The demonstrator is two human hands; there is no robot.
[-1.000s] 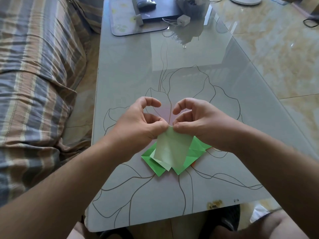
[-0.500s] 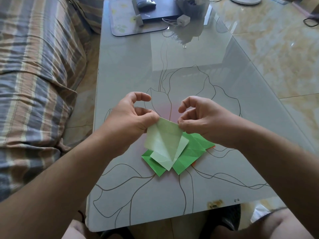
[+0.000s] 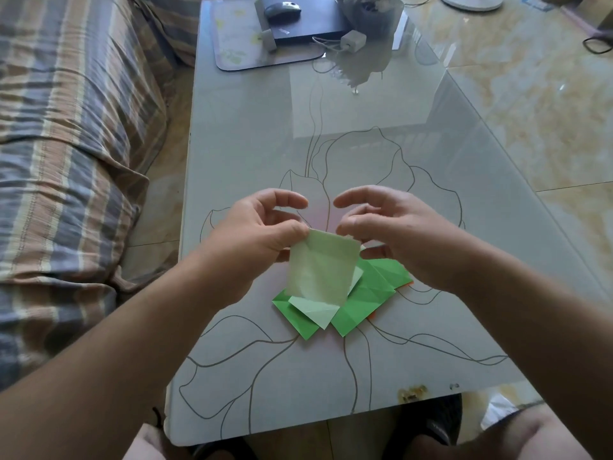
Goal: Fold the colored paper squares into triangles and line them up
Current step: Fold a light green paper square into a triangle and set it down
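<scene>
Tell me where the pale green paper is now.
In the head view, the pale green paper hangs at centre, pinched by the left hand, just above the bright green papers on the glass table.

Soft daylight; pale window glare on the glossy tabletop (image 3: pixel 331 104) beyond the grip, wide-angle bending at edges, fingertips slightly blurred

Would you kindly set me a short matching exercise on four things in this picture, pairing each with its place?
Things:
1. pale paper
2. green papers
3. mouse
4. sofa

Places:
A. far end of the table
B. left of the table
C. pinched by the left hand
D. flat on the table's near half

Pairs: 1-C, 2-D, 3-A, 4-B
</scene>
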